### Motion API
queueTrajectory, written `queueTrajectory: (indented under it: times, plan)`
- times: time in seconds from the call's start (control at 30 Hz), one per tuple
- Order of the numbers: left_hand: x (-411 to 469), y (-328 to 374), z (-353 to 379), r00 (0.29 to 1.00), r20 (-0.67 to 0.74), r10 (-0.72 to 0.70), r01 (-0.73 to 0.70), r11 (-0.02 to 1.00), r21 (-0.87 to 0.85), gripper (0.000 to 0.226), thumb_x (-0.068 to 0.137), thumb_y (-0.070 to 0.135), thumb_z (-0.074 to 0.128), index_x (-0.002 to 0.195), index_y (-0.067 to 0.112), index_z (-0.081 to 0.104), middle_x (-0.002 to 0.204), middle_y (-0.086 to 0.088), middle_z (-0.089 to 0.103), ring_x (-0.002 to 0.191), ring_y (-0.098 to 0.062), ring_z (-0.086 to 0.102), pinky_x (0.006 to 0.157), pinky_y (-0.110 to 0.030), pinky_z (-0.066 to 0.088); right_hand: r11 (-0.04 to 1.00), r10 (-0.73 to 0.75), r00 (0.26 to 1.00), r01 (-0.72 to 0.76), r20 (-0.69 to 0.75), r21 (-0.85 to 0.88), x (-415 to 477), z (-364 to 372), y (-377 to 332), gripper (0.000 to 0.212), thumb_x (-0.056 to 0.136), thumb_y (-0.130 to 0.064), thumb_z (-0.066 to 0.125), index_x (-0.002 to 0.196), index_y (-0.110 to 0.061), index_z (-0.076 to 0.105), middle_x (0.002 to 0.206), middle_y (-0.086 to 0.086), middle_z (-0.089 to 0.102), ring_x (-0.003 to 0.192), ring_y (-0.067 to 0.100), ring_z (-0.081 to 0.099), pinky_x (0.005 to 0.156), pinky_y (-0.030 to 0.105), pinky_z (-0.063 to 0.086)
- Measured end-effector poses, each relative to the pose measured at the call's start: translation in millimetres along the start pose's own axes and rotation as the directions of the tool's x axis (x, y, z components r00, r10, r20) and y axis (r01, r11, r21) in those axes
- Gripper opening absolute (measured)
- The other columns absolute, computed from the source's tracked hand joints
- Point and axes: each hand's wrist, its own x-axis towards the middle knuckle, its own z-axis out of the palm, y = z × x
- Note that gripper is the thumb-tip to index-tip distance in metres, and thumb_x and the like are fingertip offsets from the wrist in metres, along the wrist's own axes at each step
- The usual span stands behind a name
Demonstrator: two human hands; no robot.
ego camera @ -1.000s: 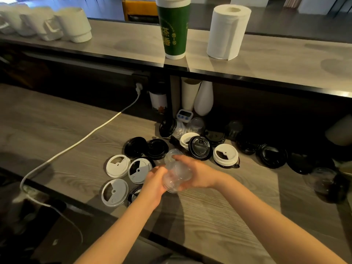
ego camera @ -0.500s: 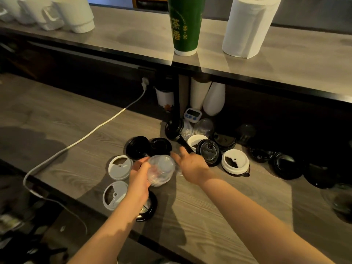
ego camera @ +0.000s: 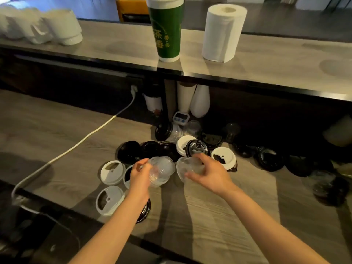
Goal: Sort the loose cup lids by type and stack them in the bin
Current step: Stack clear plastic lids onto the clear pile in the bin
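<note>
**Clear lid in each hand above the lid pile**

Head view. Obs: left hand [ego camera: 140, 178] is curled round a clear dome lid stack [ego camera: 162, 169], nested; the number in it cannot be told. Thumb and fingers of the right hand [ego camera: 211, 173] pinch a separate clear lid [ego camera: 187, 168], just beside the stack at its 3 o'clock. Both are held above the lower counter [ego camera: 219, 216].

Counts, taken from the hands:
- white lids [ego camera: 112, 172]: 5. Two lie at 8–9 o'clock, one is half hidden behind the left hand, one at 12 sits partly under a black flip lid, one at 2
- black lids [ego camera: 129, 152]: at least 8 in an arc from 11 to 3 o'clock, plus one under the left forearm at 6. Those further right are too dark to count
- loose clear lids at 12 near the timer [ego camera: 181, 117]: blurred, not counted

Surroundings: a white cable [ego camera: 80, 143] runs from 11 to 8 o'clock. On the upper shelf [ego camera: 118, 46] stand three upturned white mugs [ego camera: 62, 27] at 10, one green cup [ego camera: 167, 33] at 12 and one paper towel roll [ego camera: 222, 33] at 1.

Writing: the green cup bears yellow characters, "茶" legible, the rest blurred
</note>
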Motion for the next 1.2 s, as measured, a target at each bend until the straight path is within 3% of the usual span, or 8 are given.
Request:
queueTrajectory:
  times: [0.13,0.3,0.43,0.6,0.73,0.9,1.03,1.2]
  plan:
    - [-20.4,-1.3,24.5,0.992,0.124,-0.01,0.013,1.0,-0.02,0.012,0.09,0.009,0.056,0.096,0.019,0.058,0.113,-0.011,0.06,0.103,-0.025,0.059,0.091,-0.041,0.048,0.953,0.034,0.997,-0.012,-0.068,0.303,-13.9,-17.8,-6.4,0.062,0.071,-0.048,0.075,0.126,-0.028,0.053,0.108,-0.014,0.055,0.101,0.007,0.054,0.083,0.022,0.045]
    - [-59.6,-4.9,57.8,0.938,0.345,0.025,-0.021,1.0,-0.015,0.017,0.089,0.004,0.049,0.099,0.015,0.057,0.098,-0.009,0.06,0.08,-0.017,0.059,0.062,-0.029,0.046,0.966,-0.044,0.99,0.076,-0.133,0.247,-40.0,-24.5,0.8,0.07,0.069,-0.046,0.077,0.132,-0.027,0.052,0.114,-0.009,0.053,0.106,0.008,0.051,0.089,0.029,0.049]
    - [-86.1,-5.4,78.5,0.902,0.431,0.02,-0.032,0.999,0.021,0.023,0.088,0.001,0.043,0.101,0.016,0.056,0.095,-0.009,0.061,0.08,-0.019,0.058,0.062,-0.03,0.045,0.955,-0.013,0.982,0.069,-0.189,0.29,-67.1,-41.6,20.1,0.073,0.071,-0.033,0.081,0.134,-0.032,0.046,0.116,-0.014,0.051,0.108,0.006,0.052,0.091,0.029,0.05]
    - [-120.7,-9.3,109.3,0.815,0.579,0.033,-0.05,0.999,0.015,0.016,0.094,0.014,0.048,0.11,0.011,0.052,0.097,-0.007,0.059,0.085,-0.018,0.058,0.067,-0.029,0.047,0.975,-0.043,0.964,0.098,-0.264,0.2,-101.8,-74.4,36.2,0.08,0.072,-0.03,0.081,0.139,-0.036,0.036,0.125,-0.023,0.045,0.11,-0.011,0.043,0.086,0.004,0.038]
    - [-148.7,-15.8,140.2,0.768,0.637,0.057,-0.126,0.99,0.064,0.026,0.088,0.022,0.061,0.112,0.015,0.052,0.107,-0.008,0.061,0.092,-0.019,0.059,0.073,-0.029,0.047,0.987,-0.064,0.938,0.109,-0.34,0.114,-125.7,-102.2,48.4,0.082,0.074,-0.037,0.078,0.143,-0.035,0.032,0.13,-0.012,0.05,0.115,-0.003,0.045,0.093,0.01,0.035]
    - [-183.4,-18.3,178.6,0.705,0.705,0.079,-0.183,0.98,0.073,0.017,0.089,0.021,0.06,0.104,0.022,0.053,0.108,-0.008,0.058,0.094,-0.019,0.057,0.071,-0.029,0.047,0.969,0.013,0.919,0.086,-0.393,0.232,-153.7,-135.5,70.2,0.083,0.075,-0.039,0.077,0.137,-0.05,0.023,0.128,-0.027,0.043,0.119,-0.008,0.042,0.094,0.009,0.037]
    - [-212.1,-19.5,207.9,0.686,0.726,0.051,-0.141,0.988,0.064,0.034,0.089,0.019,0.06,0.12,0.025,0.047,0.12,-0.005,0.054,0.111,-0.021,0.055,0.095,-0.039,0.047,0.939,0.066,0.903,0.087,-0.425,0.332,-175.9,-169.0,92.5,0.089,0.072,-0.039,0.078,0.143,-0.043,0.024,0.132,-0.028,0.041,0.121,-0.011,0.041,0.096,0.008,0.037]
    - [-244.1,-17.7,238.3,0.638,0.77,0.029,-0.098,0.994,0.044,0.041,0.088,0.016,0.059,0.128,0.021,0.048,0.121,-0.008,0.055,0.103,-0.022,0.06,0.074,-0.03,0.051,0.917,0.069,0.874,0.133,-0.48,0.375,-195.6,-204.9,107.4,0.071,0.074,-0.028,0.079,0.127,-0.046,0.036,0.125,-0.027,0.044,0.113,-0.014,0.045,0.083,0.005,0.043]
